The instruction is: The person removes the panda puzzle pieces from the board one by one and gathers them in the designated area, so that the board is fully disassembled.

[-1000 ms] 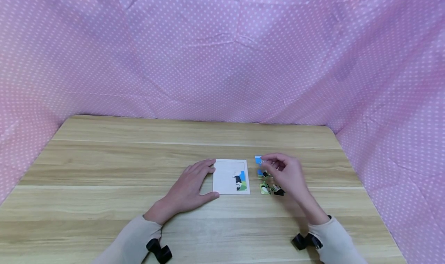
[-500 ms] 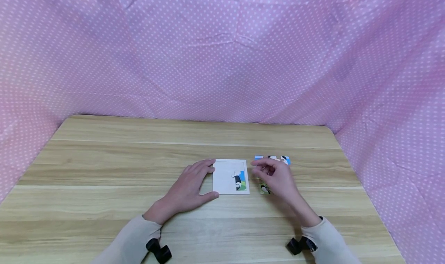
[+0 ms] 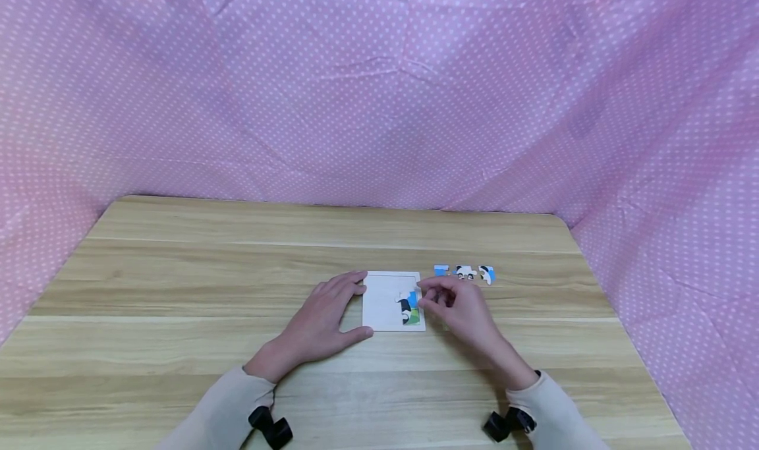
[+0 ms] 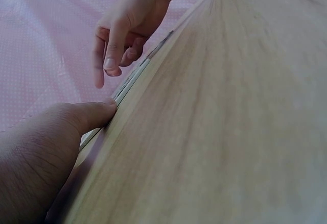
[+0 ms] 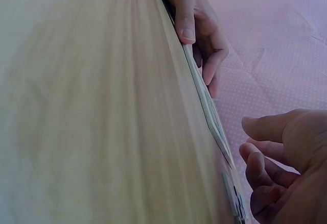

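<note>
A white square puzzle board (image 3: 379, 307) lies mid-table with joined panda puzzle pieces (image 3: 412, 317) in its lower right. My left hand (image 3: 323, 321) rests along the board's left side, its thumb (image 4: 99, 116) at the near corner and fingertips at the far one. Over the board's right edge hovers my right hand (image 3: 465, 310). Its thumb and index finger are extended and apart, the other fingers curled; no piece shows between them. Loose panda puzzle pieces (image 3: 465, 273) lie in a row just beyond this hand, which hides any others beneath it.
The wooden table (image 3: 207, 272) runs back to a pink polka-dot cloth (image 3: 379, 107), which hangs behind it and at both sides. A black wrist device (image 3: 271, 427) sits at the left cuff, with another black wrist device (image 3: 508, 423) at the right.
My right hand has moved left from above the loose pieces to the board's right edge, uncovering the far row and covering the near pieces. My left hand and the board stay nearly still.
</note>
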`<state>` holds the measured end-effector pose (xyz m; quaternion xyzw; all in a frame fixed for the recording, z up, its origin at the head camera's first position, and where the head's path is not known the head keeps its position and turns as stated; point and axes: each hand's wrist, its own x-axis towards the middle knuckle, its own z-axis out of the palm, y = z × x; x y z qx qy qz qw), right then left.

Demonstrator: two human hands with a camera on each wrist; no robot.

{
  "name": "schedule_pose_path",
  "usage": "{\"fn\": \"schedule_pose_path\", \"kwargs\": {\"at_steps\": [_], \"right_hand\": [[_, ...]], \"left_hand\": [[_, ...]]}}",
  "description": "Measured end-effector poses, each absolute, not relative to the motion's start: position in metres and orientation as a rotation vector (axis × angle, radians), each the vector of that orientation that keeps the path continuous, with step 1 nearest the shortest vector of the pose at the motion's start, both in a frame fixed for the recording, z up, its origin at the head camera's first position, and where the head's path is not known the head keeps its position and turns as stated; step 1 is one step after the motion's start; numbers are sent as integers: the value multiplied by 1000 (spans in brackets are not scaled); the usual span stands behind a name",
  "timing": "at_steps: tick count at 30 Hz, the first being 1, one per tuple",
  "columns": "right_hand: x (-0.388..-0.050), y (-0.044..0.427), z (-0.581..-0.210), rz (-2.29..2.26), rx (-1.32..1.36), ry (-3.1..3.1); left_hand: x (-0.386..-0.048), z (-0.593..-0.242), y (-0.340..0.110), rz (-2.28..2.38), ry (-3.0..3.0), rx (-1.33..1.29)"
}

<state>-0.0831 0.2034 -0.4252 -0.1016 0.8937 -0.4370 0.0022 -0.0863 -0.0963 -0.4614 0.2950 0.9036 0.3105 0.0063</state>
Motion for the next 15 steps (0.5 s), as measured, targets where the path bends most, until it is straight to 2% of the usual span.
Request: {"fn": "schedule_pose_path", "kwargs": {"at_steps": [15], "right_hand": [[-81, 200, -430, -1315, -321, 2765]], "left_hand": [[-87, -463, -97, 965, 2829, 931]]}}
